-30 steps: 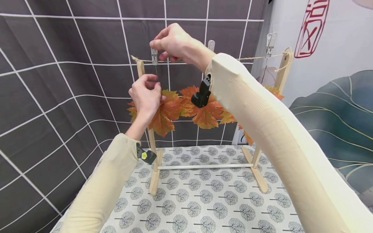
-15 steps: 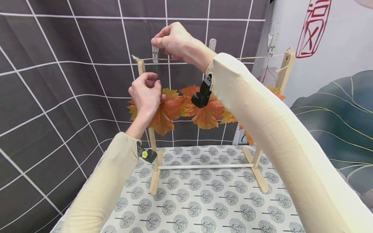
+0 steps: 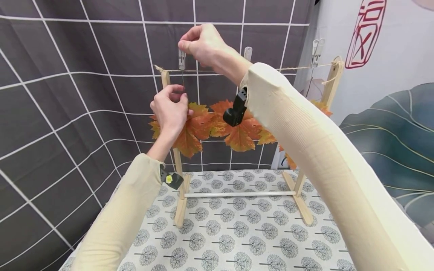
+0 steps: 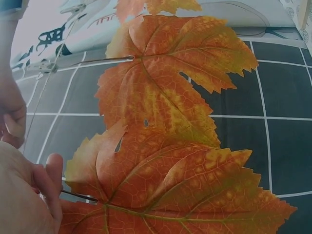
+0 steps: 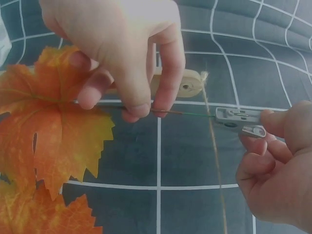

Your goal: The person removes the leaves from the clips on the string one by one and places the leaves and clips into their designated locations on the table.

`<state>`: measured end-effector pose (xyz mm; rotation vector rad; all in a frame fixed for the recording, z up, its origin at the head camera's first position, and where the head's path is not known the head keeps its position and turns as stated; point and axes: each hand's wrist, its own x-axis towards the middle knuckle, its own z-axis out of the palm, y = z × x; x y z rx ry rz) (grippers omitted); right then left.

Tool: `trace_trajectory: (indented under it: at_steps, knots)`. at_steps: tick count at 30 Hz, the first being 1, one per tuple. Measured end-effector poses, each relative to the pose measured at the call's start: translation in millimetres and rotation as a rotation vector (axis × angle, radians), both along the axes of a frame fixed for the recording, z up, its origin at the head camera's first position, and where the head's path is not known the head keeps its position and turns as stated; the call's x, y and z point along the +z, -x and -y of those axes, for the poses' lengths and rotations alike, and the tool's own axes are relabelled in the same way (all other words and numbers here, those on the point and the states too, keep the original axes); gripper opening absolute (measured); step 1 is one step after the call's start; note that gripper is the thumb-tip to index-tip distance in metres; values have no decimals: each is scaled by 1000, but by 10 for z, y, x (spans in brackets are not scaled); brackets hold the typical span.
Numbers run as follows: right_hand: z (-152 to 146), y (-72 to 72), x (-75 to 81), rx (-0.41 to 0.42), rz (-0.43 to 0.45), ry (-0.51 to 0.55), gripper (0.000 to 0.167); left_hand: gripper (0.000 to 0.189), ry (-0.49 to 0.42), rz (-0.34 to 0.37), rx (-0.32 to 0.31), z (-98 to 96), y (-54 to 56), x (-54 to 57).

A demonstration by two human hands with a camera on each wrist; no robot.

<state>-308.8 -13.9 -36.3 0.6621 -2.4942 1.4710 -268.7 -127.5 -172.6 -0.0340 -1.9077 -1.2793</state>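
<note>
My right hand (image 3: 205, 43) pinches a clear clothespin (image 3: 182, 60) by its upper end, just above the left part of the twine (image 5: 213, 146). In the right wrist view the clothespin's nose meets the thin green tip of a leaf stem (image 5: 185, 114), and the twine crosses that stem close by. Lower down, my left hand (image 3: 169, 109) pinches the same stem between thumb and fingers. From it hangs an orange maple leaf (image 3: 191, 131), partly hidden behind the left hand in the head view. In the left wrist view the leaf (image 4: 161, 195) overlaps a neighbouring maple leaf (image 4: 161, 83).
The twine spans a wooden stand (image 3: 303, 207) on a tree-print tablecloth (image 3: 227, 241). Another clothespin (image 3: 248, 54) shows behind the right forearm, and one more (image 3: 317, 52) grips the twine near the right post. More maple leaves (image 3: 240, 131) hang between. Behind is a dark grid-patterned cloth (image 3: 112, 45).
My right hand has raised the clothespin a little, so its lower end has gone from below the twine to about level with it. The left hand stays nearly still on the stem.
</note>
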Motion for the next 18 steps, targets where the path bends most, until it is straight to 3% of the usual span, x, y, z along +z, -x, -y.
trace_trajectory:
  at_steps: [10,18]
  knots:
    - [-46,-55,31,33,24,73,15,19,-5,-22,-26,9,-3,-27]
    - [-129,-113,1,100,29,25,34,19,-40,-14,-63,37,-35,-42]
